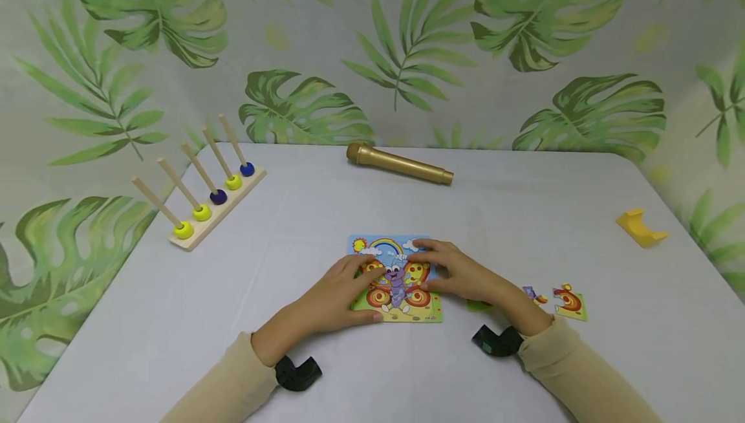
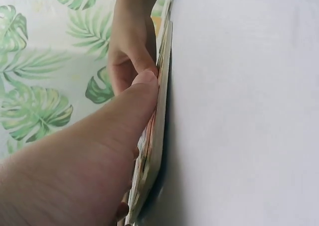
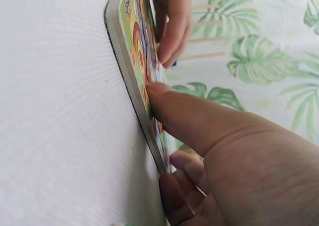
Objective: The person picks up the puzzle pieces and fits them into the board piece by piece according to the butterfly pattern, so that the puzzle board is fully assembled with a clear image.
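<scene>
A butterfly jigsaw puzzle (image 1: pixel 398 297) with a rainbow and a sun lies on the white table before me. My left hand (image 1: pixel 334 297) spreads over its left side, thumb along the near edge and fingertips on the left wing. Over the right side is my right hand (image 1: pixel 462 273), with a finger near the cloud and the thumb beside the right wing. In the right wrist view, the right thumb (image 3: pixel 164 99) presses the picture face while other fingers bend at the board's edge. The left thumb (image 2: pixel 144 81) lies extended against the puzzle face in the left wrist view.
Loose jigsaw pieces (image 1: pixel 570 303) lie right of my right forearm, and a green piece (image 1: pixel 479 306) is partly under it. A gold microphone (image 1: pixel 401 163) lies at the back. A peg stand with beads (image 1: pixel 218 209) stands left; a yellow bracket-shaped block (image 1: pixel 640 229) sits right.
</scene>
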The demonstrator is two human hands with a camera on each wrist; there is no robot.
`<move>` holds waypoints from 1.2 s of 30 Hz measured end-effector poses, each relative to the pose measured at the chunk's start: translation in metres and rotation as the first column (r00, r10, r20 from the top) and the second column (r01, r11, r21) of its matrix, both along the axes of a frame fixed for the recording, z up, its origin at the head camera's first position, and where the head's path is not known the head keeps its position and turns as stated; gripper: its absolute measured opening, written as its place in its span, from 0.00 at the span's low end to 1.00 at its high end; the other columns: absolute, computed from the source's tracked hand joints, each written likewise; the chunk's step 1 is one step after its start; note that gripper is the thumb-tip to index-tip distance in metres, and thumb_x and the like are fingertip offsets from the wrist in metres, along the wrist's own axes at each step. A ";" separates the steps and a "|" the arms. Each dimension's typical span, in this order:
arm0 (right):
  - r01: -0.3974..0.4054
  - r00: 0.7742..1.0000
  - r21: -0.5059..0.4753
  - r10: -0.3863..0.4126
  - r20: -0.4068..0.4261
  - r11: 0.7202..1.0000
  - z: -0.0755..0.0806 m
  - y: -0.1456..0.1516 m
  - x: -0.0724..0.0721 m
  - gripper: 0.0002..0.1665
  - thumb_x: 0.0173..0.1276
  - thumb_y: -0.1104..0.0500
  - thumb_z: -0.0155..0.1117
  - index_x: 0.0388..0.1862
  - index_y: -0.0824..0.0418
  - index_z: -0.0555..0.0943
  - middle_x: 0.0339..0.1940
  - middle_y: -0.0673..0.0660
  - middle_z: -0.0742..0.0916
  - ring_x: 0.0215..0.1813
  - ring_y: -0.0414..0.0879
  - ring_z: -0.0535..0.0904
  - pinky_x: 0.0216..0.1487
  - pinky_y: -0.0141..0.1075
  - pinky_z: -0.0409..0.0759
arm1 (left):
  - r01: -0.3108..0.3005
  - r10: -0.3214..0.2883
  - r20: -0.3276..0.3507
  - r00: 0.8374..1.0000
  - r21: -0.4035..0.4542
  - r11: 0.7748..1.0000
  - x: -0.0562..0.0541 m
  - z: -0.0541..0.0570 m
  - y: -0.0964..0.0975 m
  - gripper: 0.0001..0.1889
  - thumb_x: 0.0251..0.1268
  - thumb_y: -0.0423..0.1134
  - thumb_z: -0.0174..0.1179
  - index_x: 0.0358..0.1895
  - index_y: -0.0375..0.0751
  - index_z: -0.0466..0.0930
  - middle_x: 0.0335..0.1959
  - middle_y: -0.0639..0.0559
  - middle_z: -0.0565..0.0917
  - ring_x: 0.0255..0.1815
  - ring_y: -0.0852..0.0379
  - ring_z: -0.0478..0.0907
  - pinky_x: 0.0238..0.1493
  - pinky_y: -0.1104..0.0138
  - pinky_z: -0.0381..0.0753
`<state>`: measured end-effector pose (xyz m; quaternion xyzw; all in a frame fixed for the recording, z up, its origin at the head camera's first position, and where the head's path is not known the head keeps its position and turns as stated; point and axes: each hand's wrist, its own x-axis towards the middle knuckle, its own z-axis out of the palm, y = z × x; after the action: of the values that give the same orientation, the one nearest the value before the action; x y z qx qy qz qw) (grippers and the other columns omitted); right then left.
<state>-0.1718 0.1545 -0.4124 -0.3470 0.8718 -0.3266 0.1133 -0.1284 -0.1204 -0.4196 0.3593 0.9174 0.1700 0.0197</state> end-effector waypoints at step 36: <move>0.150 0.983 -0.131 -0.162 -0.089 0.980 0.056 0.058 0.037 0.38 0.53 0.53 0.70 0.62 0.55 0.66 0.60 0.48 0.71 0.55 0.52 0.68 0.50 0.52 0.69 | -0.096 0.092 0.068 0.993 0.054 0.994 -0.001 -0.004 -0.038 0.44 0.49 0.69 0.52 0.67 0.46 0.59 0.68 0.50 0.55 0.67 0.49 0.49 0.64 0.56 0.49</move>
<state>-0.1345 0.2121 -0.3568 -0.2998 0.8790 -0.3702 0.0223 -0.1289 -0.1586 -0.4235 0.3103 0.9270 0.2085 0.0315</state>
